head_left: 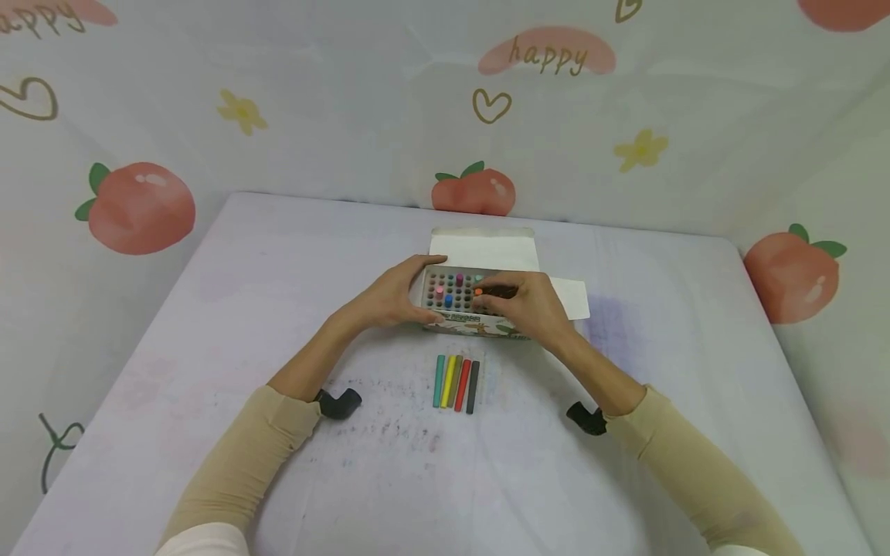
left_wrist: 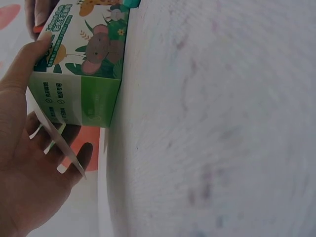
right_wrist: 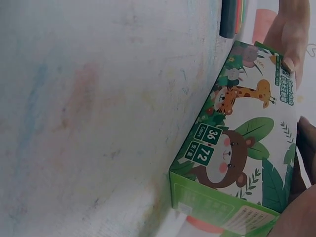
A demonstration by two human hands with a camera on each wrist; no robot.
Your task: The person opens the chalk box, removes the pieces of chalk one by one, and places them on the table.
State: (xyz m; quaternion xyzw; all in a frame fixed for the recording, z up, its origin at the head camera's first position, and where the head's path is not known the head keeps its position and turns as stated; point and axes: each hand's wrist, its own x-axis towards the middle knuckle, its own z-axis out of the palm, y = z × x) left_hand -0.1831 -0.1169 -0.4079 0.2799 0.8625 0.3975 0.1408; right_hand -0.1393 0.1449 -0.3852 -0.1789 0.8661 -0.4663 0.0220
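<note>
A printed box (head_left: 477, 325) of coloured chalk stands on the table, its top open on a grey tray (head_left: 431, 303) full of holes. Several sticks poke out, including a purple chalk (head_left: 460, 279), a pink chalk (head_left: 439, 293) and a blue chalk (head_left: 448, 301). My left hand (head_left: 391, 295) grips the box's left end, thumb along the front and fingers behind; in the left wrist view a white flap (left_wrist: 58, 137) crosses these fingers. Over the right half of the tray, my right hand (head_left: 531, 307) pinches an orange chalk (head_left: 478, 292) between thumb and fingers, covering the holes beneath.
In front of the box lie loose chalks side by side: teal (head_left: 439, 381), yellow (head_left: 448, 381), olive (head_left: 455, 381), red (head_left: 462, 385) and dark grey (head_left: 473, 388). The white lid (head_left: 484, 251) stands folded back behind, and a side flap (head_left: 570, 298) sticks out right. Colour smudges mark the tablecloth (head_left: 389, 463).
</note>
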